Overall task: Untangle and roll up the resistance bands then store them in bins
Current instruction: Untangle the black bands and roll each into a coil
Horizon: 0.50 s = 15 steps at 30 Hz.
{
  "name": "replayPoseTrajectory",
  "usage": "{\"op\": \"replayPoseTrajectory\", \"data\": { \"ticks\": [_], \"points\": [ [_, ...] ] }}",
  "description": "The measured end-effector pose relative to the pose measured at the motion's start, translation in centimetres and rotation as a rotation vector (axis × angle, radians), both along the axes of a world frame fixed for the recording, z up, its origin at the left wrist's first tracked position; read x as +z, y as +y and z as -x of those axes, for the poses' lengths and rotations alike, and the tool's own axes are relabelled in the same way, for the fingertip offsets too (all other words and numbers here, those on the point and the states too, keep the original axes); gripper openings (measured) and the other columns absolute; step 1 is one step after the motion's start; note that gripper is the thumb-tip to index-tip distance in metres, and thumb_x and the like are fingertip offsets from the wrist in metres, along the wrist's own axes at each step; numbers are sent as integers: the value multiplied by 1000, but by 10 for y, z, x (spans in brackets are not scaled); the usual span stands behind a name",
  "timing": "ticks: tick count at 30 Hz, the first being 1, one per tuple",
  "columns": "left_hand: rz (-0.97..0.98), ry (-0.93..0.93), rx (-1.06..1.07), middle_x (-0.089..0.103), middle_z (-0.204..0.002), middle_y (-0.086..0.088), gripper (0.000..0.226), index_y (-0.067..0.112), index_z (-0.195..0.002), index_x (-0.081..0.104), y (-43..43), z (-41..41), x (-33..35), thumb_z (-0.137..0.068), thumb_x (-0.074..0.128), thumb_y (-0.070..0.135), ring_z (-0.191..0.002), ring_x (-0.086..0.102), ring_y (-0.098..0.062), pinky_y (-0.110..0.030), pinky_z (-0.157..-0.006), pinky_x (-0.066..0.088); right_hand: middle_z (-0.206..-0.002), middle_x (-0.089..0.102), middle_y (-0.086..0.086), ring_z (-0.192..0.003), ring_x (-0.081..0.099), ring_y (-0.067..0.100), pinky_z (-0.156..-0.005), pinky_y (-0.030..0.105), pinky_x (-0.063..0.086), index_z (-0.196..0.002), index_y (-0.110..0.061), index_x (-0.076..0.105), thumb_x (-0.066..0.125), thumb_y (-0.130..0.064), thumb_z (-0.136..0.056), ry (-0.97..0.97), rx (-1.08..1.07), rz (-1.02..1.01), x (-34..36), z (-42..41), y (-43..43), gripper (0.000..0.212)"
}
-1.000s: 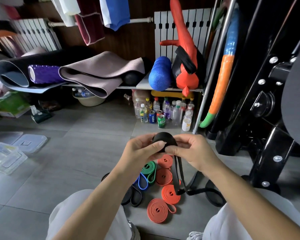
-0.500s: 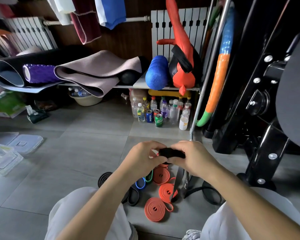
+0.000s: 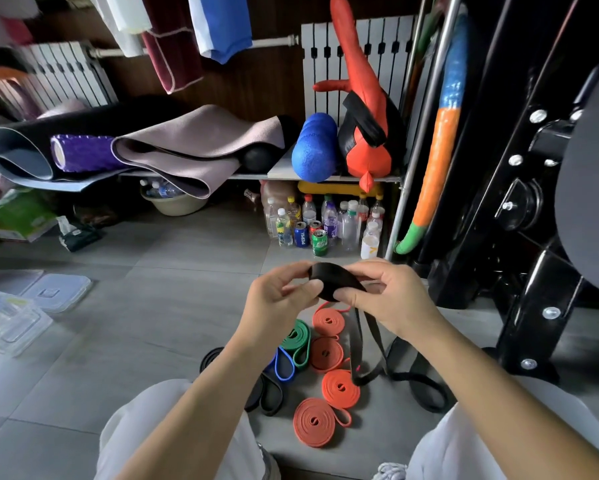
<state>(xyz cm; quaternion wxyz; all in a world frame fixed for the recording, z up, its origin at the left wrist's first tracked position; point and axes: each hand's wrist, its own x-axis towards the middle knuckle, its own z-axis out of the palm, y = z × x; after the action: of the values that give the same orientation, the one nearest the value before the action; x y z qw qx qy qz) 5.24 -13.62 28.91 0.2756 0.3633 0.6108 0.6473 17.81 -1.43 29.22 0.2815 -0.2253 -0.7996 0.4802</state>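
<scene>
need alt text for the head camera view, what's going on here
Seen from above, a left hand and right hand hold a partly rolled black band, its loose tail hanging to the grey floor. Below lie four rolled orange bands, plus a green band and a blue band; clear bins sit at far left.

Your right hand (image 3: 391, 296) is covering the end of the black roll (image 3: 332, 284) inside its grip; below the grip, your left forearm (image 3: 221, 368) is hiding part of the black bands (image 3: 256, 400).

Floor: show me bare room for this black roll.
Bare tiles lie between the bins and the green band, and before the bottles. Crowded: around the orange rolls and the loose black strap by the rack.
</scene>
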Motion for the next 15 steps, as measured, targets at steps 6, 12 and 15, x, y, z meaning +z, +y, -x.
{"op": "replayPoseTrajectory", "data": {
  "ticks": [6, 12, 15],
  "points": [
    [-71, -257, -7, 71, -96, -7, 22, 10, -104, 66, -1, 2, 1, -88, 55, 1, -90, 66, -18, -25, -80, 55, -83, 71, -11, -80, 67, 5, -80, 16, 51, -86, -30, 66, 78, -6, -73, -24, 85, 141, 1, 2, 3, 30],
    [-187, -580, -106, 70, -98, -13, 33, 3, -112, 62, 1, 7, 3, -80, 55, 8, -87, 68, -16, -21, -73, 56, -87, 75, -6, -88, 70, 10, -91, 27, 52, -87, -32, 70, 76, -17, -73, 75, 152, 275, -5, 4, -4, 22],
    [-173, -637, -174, 72, -94, -13, 26, 3, -107, 64, 2, 1, 2, -84, 52, 6, -83, 69, -15, -21, -70, 56, -87, 75, -4, -84, 71, 14, -85, 25, 54, -85, -39, 74, 73, -30, -68, 169, 160, 304, -4, 4, -2, 19]
  ]
}}
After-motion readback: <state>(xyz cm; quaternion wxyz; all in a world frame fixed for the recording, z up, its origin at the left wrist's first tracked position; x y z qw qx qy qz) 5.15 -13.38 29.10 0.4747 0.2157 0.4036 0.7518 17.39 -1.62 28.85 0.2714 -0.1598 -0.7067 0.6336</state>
